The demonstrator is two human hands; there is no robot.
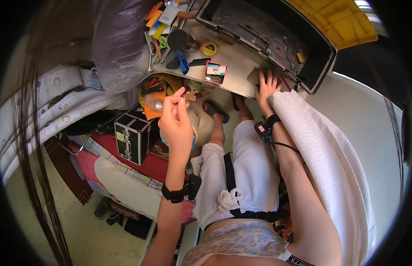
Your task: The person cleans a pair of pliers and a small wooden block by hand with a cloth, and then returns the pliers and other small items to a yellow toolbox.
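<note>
My left hand (176, 118) is raised in front of the table edge, its thumb and fingers pinched on a small brown piece (190, 96). Its exact kind is too small to tell. My right hand (268, 85) reaches onto the table, fingers spread over a dark olive object (254, 77) that it partly hides. Just beyond its fingertips is the near wall of an open black toolbox (245, 41). Between the hands, near the table's front edge, lies a small red-rimmed clear box (215, 72) with a printed label and dark contents.
Along the table (234, 79) lie a yellow tape measure (209, 48), a blue-handled tool (182, 62), a black cylinder (178, 40) and a white bottle (169, 14). The toolbox's yellow lid (342, 23) stands open. A black case (132, 138) sits lower left. White fabric (322, 159) hangs beside my right arm.
</note>
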